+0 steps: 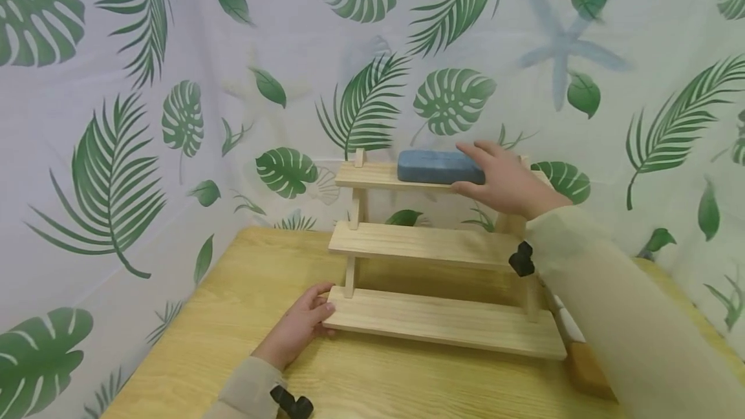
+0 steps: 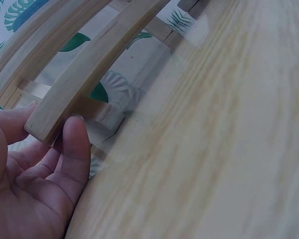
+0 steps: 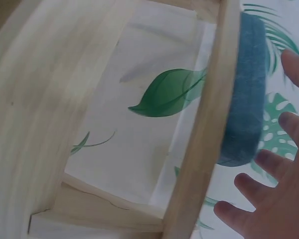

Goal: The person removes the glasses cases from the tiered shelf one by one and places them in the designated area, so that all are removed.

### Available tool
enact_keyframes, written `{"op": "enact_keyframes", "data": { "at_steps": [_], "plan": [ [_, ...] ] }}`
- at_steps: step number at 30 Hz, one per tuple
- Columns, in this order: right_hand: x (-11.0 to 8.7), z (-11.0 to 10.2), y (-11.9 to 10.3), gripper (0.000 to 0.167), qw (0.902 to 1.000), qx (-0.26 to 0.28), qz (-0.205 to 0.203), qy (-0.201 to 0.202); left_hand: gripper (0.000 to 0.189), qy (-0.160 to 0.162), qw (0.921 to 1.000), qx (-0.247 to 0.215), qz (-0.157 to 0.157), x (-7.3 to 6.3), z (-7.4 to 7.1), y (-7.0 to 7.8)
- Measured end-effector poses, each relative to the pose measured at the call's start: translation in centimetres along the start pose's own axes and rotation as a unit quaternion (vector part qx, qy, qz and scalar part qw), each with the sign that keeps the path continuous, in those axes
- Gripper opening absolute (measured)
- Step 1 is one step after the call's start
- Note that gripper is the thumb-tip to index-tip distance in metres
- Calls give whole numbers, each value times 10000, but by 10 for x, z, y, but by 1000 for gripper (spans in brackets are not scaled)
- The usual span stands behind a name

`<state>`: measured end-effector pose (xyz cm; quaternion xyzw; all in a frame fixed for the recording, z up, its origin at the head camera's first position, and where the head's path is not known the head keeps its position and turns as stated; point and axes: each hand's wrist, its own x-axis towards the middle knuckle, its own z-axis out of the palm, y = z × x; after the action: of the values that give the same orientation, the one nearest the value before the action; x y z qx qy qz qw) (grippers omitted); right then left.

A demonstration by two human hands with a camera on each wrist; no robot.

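Note:
A three-tier wooden display stand (image 1: 419, 241) stands on the table. On its top shelf lies a long blue block (image 1: 433, 167) with rounded corners, its kind not plain. My right hand (image 1: 503, 176) is at the block's right end, fingers spread and fairly straight. In the right wrist view a gap shows between most of the fingertips and the block (image 3: 246, 89). My left hand (image 1: 302, 319) grips the left end of the bottom shelf. The left wrist view has the thumb on one face of the shelf board (image 2: 84, 74) and fingers curled against its underside.
Partly hidden by my right sleeve, a brown-orange object (image 1: 588, 367) and something white (image 1: 569, 323) sit right of the stand. The wood-grain table (image 1: 233, 315) reaches back to a leaf-printed cloth (image 1: 279, 115) hanging behind and to the left.

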<state>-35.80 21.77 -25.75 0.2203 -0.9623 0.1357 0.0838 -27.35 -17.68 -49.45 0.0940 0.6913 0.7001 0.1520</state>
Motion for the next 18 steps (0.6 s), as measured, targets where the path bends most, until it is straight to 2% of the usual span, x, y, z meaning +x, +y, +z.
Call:
{"op": "enact_keyframes", "data": {
  "at_steps": [8,14,18],
  "plan": [
    [20,5,2,90,9994,169,193,-222,58,16,10000,-17,-12,-1,0,-2],
    [36,2,-6,91,9990,131,266,-335,59,12,10000,-35,-40,0,-2,0],
    [46,6,-13,92,9992,68,272,-273,59,-36,10000,-65,-15,-1,-3,-1]
  ]
}}
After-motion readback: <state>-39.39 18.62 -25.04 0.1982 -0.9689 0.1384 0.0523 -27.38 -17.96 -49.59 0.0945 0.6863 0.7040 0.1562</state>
